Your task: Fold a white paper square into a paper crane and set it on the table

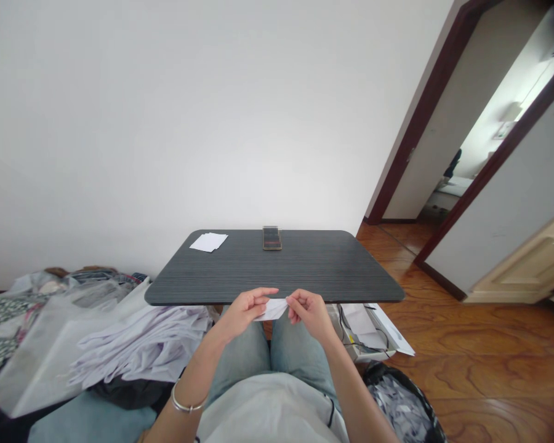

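A small piece of white paper (273, 309), apparently folded, is held over my lap at the table's near edge. My left hand (248, 311) grips its left side, the index finger stretched along the top and the other fingers curled. At its right corner my right hand (306, 309) pinches the paper between thumb and fingers. Some white paper sheets (208, 242) lie in a small stack at the far left of the dark table (240, 271). A phone (272, 238) rests near the table's back edge.
Clothes and plastic bags (143, 341) are heaped to the left of my legs. On the right, a white box (367, 335) holds papers and cables. A black bag of paper scraps (404, 403) stands on the wooden floor. A white wall (189, 111) rises behind the table.
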Tool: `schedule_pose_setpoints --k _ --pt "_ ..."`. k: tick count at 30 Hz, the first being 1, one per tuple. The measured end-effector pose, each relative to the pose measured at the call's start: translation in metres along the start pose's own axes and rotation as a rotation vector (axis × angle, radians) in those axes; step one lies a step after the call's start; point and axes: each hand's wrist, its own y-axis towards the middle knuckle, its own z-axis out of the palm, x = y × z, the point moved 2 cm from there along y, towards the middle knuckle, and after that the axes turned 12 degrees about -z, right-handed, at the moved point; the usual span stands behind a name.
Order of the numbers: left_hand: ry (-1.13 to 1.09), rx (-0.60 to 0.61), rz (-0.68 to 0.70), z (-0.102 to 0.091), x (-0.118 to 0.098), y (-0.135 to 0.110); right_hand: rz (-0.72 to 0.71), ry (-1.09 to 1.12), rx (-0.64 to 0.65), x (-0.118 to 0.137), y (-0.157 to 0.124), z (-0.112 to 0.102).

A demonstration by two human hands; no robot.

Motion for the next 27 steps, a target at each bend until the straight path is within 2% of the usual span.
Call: schedule_pose_setpoints --k 5,9,12,18,27 --pt "-0.007 -0.057 0.030 -0.0006 0.0017 0.0024 0.003 0.003 -0.038 0.0019 -0.0002 -0.0002" --pt "-0.075 -0.033 0.014 0.0027 0.0055 0.0059 0.002 0.008 -0.048 0.0049 -0.0007 0.0008" --pt "-0.071 -0.064 0.000 0.0036 0.0067 0.0065 -0.003 0.024 -0.060 0.0059 -0.0006 0.0019" --pt "-0.123 -0.152 0.017 0.0010 0.0046 0.0057 -0.029 0.124 -0.183 0.0058 0.0014 0.0001" --pt "-0.113 -0.182 -0.004 0.0054 0.0051 0.0068 -0.006 0.126 -0.113 0.0006 0.0021 0.0040"
